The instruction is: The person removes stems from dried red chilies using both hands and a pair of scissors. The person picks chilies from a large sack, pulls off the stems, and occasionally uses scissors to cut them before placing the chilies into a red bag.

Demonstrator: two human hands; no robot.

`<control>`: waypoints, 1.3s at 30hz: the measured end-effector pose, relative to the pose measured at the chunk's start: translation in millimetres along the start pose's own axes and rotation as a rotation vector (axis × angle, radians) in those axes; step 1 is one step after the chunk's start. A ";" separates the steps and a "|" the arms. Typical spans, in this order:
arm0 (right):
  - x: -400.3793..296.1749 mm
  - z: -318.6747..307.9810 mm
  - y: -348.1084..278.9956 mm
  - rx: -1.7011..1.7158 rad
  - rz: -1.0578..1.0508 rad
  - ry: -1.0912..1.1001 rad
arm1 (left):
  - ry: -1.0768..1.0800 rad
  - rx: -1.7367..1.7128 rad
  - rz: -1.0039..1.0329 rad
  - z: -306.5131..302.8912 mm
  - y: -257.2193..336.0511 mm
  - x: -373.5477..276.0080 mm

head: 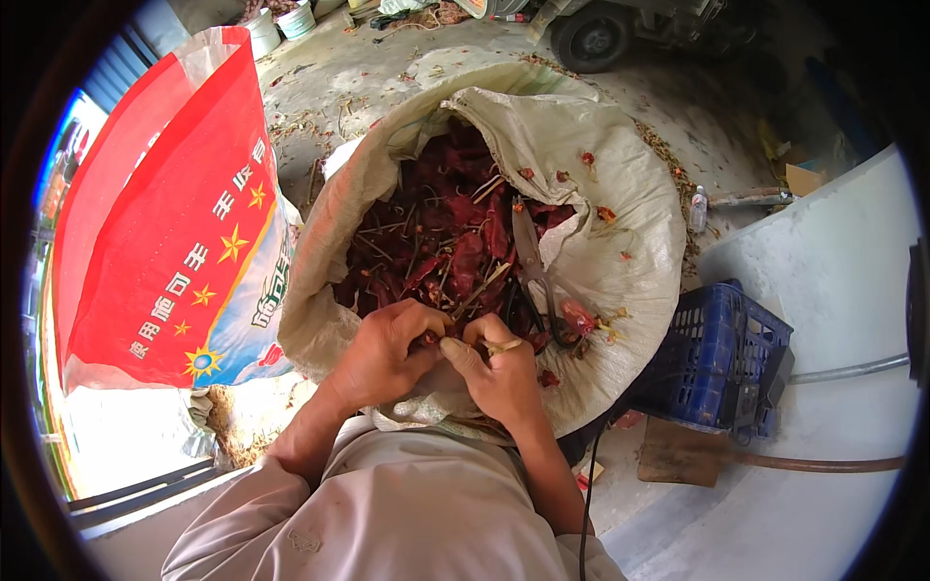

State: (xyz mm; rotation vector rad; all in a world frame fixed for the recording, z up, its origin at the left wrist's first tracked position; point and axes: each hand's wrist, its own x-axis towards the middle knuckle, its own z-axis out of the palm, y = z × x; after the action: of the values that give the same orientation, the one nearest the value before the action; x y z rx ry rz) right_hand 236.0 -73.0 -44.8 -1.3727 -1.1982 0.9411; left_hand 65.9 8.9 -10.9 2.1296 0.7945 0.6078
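A wide woven plastic sack (632,218) stands before me with its rim folded back, holding many dried red chili peppers (465,254) with stems. Over the near side of its mouth, my left hand (389,352) pinches a small dark red piece of chili between thumb and fingers. My right hand (498,370) meets it, thumb and index finger pinched at the same piece, with a pale dry stem across the fingers. Metal scissors (534,265) lie on the peppers and the sack's fold, right of my hands. Beside their handles rests a red chili (577,317) on the fold.
At the left stands a tall red printed bag (167,218). A blue plastic crate (712,356) is right of the sack, below a plastic bottle (698,209). Buckets (263,33) and a vehicle wheel (594,36) are at the back. Plant scraps litter the concrete floor (327,80).
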 end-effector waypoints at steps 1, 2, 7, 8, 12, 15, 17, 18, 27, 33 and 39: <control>-0.2 1.3 -5.4 -0.077 -0.078 0.037 | -0.012 0.030 0.013 0.8 -0.7 -2.2; -0.5 1.4 -3.7 -0.131 -0.121 0.026 | -0.025 0.059 0.027 1.1 -1.2 -3.6; -3.1 -2.0 -4.2 -0.425 -0.309 0.021 | -0.002 -0.049 -0.025 2.4 10.5 -3.0; -2.6 -2.9 -4.3 -0.455 -0.329 0.029 | 0.032 -0.062 -0.045 3.7 14.4 -1.7; -0.2 -2.8 -8.3 -0.223 -0.269 0.057 | -0.081 -0.049 -0.012 0.0 7.4 1.4; 1.2 0.1 -6.0 0.228 -0.049 0.048 | -0.022 -0.254 -0.075 4.4 8.1 3.3; 0.0 5.0 -9.6 0.634 0.249 0.020 | 0.051 -0.433 -0.113 14.7 -1.6 2.3; 0.3 8.4 -5.8 0.727 0.249 0.023 | 0.059 -0.530 -0.147 16.9 -4.6 1.3; 11.6 -15.7 21.9 1.156 0.116 0.094 | 0.259 -0.880 -0.188 3.9 -25.9 -5.0; -1.7 0.6 60.3 0.939 0.304 -0.095 | 0.541 -0.333 -0.008 -85.0 34.9 3.0; 4.0 -2.7 62.8 1.008 0.277 -0.189 | 1.006 1.200 0.242 -277.0 63.0 5.4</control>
State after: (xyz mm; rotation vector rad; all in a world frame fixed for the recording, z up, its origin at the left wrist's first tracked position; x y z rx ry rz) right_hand 249.7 -67.3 -106.0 -0.6302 -0.4893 1.6026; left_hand -85.9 117.2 203.5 2.9576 1.7672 1.7204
